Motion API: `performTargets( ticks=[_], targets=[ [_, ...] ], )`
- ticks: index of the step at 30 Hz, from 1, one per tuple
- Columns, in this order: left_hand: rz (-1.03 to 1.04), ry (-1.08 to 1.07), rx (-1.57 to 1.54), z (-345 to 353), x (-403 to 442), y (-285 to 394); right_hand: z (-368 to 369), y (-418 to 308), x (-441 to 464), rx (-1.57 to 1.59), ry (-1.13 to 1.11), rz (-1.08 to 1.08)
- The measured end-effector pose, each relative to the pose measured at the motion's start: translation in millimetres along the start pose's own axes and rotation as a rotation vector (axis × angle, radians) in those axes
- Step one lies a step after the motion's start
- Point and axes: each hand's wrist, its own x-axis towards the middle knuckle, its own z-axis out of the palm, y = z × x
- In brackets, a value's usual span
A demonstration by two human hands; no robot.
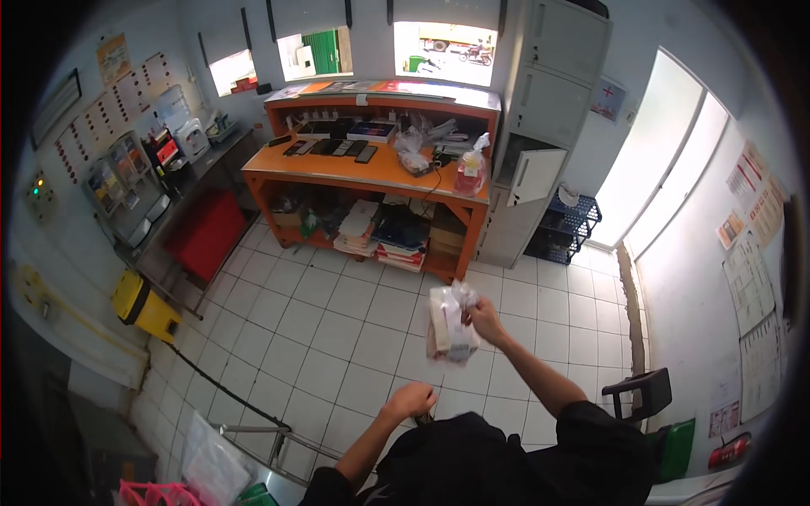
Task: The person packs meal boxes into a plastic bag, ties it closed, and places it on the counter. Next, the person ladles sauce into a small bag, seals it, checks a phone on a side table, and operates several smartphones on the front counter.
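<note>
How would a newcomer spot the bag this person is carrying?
Find the big orange counter, then the white tiled floor before it. Above that floor, the person's right hand grips a translucent plastic bag with pale contents; unlike the bags resting on the counter, it hangs in mid-air.

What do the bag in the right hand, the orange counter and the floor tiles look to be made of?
Bag in the right hand: likely thin, glossy plastic; it is crinkled and partly see-through.
Orange counter: possibly painted wood, given its flat, even colour; metal can't be ruled out.
Floor tiles: probably glazed ceramic; pale squares, smooth sheen, straight joints.
</note>
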Motion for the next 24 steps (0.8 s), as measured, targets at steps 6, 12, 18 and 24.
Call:
performTargets(
  ticks=[6,12,18,24],
  targets=[
    [0.166,0.264,-0.178,-128.9,140.6,-25.8,-11.5,-12.8,270.8,-0.069,0.022,-0.251],
    [0.016,0.225,-0.375,-229.9,253.8,-143.8,8.4,-7.6,519.3,0.005,0.099,-0.350],
    [-0.243,0.301,-0.383,-386.4,341.9,-336.7,30.6,29.9,717.6,0.108,0.154,-0.234],
    [-0.235,0.687,-0.365,-614.2,432.2,-540.6,63.7,58.7,835.8,0.173,0.408,-0.099]
  ],
)
